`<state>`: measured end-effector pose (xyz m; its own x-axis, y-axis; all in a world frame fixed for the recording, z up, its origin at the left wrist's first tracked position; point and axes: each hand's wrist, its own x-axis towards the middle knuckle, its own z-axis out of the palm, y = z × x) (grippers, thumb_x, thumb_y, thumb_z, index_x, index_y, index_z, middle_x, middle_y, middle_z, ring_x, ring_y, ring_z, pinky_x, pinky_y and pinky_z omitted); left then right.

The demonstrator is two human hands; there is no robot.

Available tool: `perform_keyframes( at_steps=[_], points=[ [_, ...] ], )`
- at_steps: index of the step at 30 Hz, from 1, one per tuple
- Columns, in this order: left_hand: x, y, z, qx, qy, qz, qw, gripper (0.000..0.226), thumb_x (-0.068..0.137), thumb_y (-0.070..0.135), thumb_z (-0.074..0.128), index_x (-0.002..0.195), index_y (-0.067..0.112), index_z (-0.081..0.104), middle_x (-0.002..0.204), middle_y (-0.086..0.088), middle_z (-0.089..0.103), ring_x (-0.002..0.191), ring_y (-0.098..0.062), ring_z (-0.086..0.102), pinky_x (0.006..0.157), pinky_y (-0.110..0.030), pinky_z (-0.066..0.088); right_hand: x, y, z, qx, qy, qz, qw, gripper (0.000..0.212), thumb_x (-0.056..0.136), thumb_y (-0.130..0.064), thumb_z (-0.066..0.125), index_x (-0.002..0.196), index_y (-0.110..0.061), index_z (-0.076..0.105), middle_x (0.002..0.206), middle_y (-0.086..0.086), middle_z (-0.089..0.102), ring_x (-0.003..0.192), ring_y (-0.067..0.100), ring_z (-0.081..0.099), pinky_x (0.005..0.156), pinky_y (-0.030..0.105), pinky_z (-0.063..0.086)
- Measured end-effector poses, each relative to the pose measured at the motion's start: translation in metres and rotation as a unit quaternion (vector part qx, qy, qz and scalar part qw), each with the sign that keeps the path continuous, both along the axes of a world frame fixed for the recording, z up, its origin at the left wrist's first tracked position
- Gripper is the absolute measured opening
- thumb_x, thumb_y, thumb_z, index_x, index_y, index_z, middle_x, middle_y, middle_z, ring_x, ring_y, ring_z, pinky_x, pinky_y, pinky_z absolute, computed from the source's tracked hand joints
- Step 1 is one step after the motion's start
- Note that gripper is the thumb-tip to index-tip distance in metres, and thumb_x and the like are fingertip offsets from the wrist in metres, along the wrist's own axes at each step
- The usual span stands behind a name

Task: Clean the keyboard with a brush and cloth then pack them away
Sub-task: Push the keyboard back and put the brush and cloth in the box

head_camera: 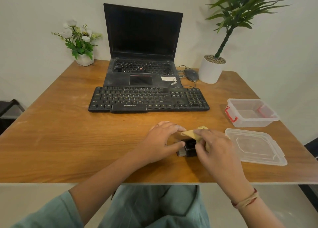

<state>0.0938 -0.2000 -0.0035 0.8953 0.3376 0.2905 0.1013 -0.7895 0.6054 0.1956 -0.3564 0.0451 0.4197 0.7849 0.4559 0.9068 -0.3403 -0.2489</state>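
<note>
The black keyboard (148,98) lies across the middle of the wooden table (68,128), in front of a laptop. Nearer the front edge, a yellow cloth (191,133) is stretched between both hands. My left hand (163,141) pinches its left end with fingers and thumb. My right hand (215,147) grips its right end. Under the cloth, between the hands, lies a small black brush (188,149) with a grey end; most of it is hidden.
An open clear plastic box with red clips (249,113) stands at the right, its lid (254,146) flat on the table in front of it. Behind are the open laptop (142,45), a mouse (191,74), a white potted plant (212,69) and a flower pot (80,43).
</note>
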Motion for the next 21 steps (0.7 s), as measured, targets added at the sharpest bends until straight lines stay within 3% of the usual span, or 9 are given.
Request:
perform_keyframes(
  at_steps=[4, 7, 10, 13, 15, 18, 20, 21],
  points=[
    [0.019, -0.003, 0.020, -0.014, -0.019, 0.032, 0.999, 0.038, 0.090, 0.050, 0.054, 0.121, 0.029, 0.059, 0.113, 0.021, 0.055, 0.107, 0.001, 0.045, 0.097, -0.035, 0.041, 0.017, 0.010, 0.027, 0.069, 0.016, -0.025, 0.997, 0.027, 0.079, -0.004, 0.064, 0.104, -0.014, 0.069, 0.089, 0.000, 0.070, 0.076, 0.009, 0.058, 0.071, 0.026, 0.051],
    [0.034, -0.006, 0.036, -0.105, -0.061, 0.048, 0.991, 0.040, 0.086, 0.051, 0.060, 0.121, 0.032, 0.057, 0.121, 0.019, 0.058, 0.110, 0.002, 0.050, 0.096, -0.033, 0.045, 0.029, 0.014, 0.047, 0.133, 0.054, -0.031, 0.989, 0.028, 0.080, -0.004, 0.061, 0.104, -0.015, 0.071, 0.086, -0.004, 0.069, 0.072, 0.004, 0.055, 0.070, 0.023, 0.046],
    [0.050, -0.010, 0.050, -0.205, -0.121, 0.040, 0.970, 0.040, 0.082, 0.060, 0.060, 0.113, 0.035, 0.059, 0.109, 0.018, 0.064, 0.102, -0.001, 0.059, 0.090, -0.038, 0.051, 0.039, 0.016, 0.060, 0.161, 0.157, -0.012, 0.974, 0.030, 0.079, -0.006, 0.060, 0.098, -0.026, 0.070, 0.082, -0.019, 0.067, 0.075, -0.002, 0.060, 0.068, 0.014, 0.048],
    [0.064, -0.007, 0.059, -0.211, -0.146, 0.040, 0.966, 0.020, 0.090, 0.046, 0.058, 0.100, 0.029, 0.064, 0.092, 0.011, 0.068, 0.089, -0.011, 0.065, 0.079, -0.044, 0.054, 0.053, 0.016, 0.068, 0.223, 0.357, 0.037, 0.906, 0.032, 0.080, 0.003, 0.059, 0.090, -0.026, 0.071, 0.076, -0.012, 0.072, 0.069, 0.001, 0.063, 0.060, 0.014, 0.049],
    [0.070, -0.004, 0.062, -0.202, -0.152, 0.042, 0.967, 0.018, 0.093, 0.038, 0.057, 0.088, 0.022, 0.065, 0.081, 0.006, 0.067, 0.077, -0.014, 0.063, 0.071, -0.043, 0.053, 0.064, 0.013, 0.070, 0.238, 0.455, 0.039, 0.857, 0.028, 0.085, 0.004, 0.056, 0.091, -0.019, 0.071, 0.075, -0.007, 0.071, 0.067, 0.005, 0.062, 0.057, 0.016, 0.048],
    [0.074, -0.003, 0.066, -0.183, -0.159, 0.025, 0.970, 0.021, 0.095, 0.034, 0.055, 0.084, 0.017, 0.061, 0.076, -0.002, 0.065, 0.070, -0.020, 0.061, 0.063, -0.041, 0.050, 0.081, 0.004, 0.066, 0.162, 0.516, 0.057, 0.839, 0.017, 0.089, -0.019, 0.060, 0.105, -0.017, 0.068, 0.088, -0.002, 0.071, 0.079, 0.011, 0.063, 0.064, 0.024, 0.049],
    [0.076, -0.005, 0.070, -0.110, -0.147, 0.004, 0.983, 0.022, 0.095, 0.039, 0.051, 0.089, 0.020, 0.059, 0.073, 0.000, 0.064, 0.067, -0.019, 0.061, 0.060, -0.041, 0.049, 0.088, 0.001, 0.062, 0.082, 0.521, 0.094, 0.845, 0.042, 0.078, -0.046, 0.069, 0.113, -0.023, 0.065, 0.102, -0.001, 0.071, 0.092, 0.015, 0.066, 0.071, 0.030, 0.053],
    [0.077, -0.006, 0.072, -0.067, -0.138, -0.012, 0.988, 0.022, 0.095, 0.041, 0.049, 0.091, 0.022, 0.059, 0.072, 0.003, 0.063, 0.063, -0.014, 0.059, 0.056, -0.039, 0.047, 0.088, 0.001, 0.062, 0.055, 0.498, 0.104, 0.859, 0.047, 0.073, -0.051, 0.072, 0.114, -0.026, 0.065, 0.104, -0.002, 0.070, 0.094, 0.015, 0.067, 0.072, 0.029, 0.054]
  ],
)
